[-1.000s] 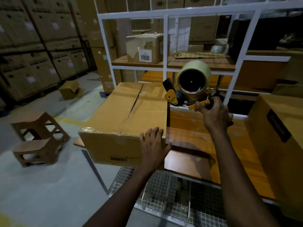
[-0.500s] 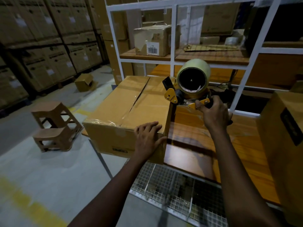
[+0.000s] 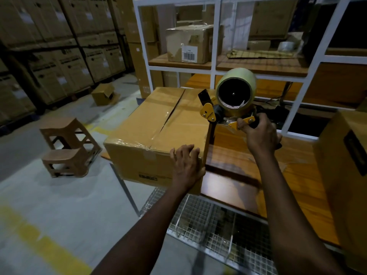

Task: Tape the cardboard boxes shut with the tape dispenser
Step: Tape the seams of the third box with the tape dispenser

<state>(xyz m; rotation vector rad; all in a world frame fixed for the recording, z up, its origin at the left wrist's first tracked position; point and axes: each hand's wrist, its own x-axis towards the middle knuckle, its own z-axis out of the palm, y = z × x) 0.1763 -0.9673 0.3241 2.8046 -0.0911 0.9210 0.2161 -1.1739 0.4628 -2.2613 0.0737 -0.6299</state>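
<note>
A closed cardboard box (image 3: 143, 133) sits at the left end of the wooden table (image 3: 242, 161), its top flaps meeting along a centre seam with clear tape over the near edge. My left hand (image 3: 186, 165) lies on the box's near right corner, fingers over the top edge and thumb on the right side. My right hand (image 3: 260, 135) grips the handle of a yellow tape dispenser (image 3: 232, 100) with a pale tape roll, held just right of the box near its right edge.
A second cardboard box (image 3: 345, 175) stands at the table's right end. A white shelf frame (image 3: 216, 70) with a labelled box (image 3: 188, 44) rises behind. Two brown plastic stools (image 3: 67, 147) and a small open box (image 3: 104, 94) are on the floor at left. Wire mesh (image 3: 208, 221) lies under the table.
The view has swung left and down slightly. My left hand shifted a little along the box's near right corner; the dispenser stays beside the box's right edge in my right hand.
</note>
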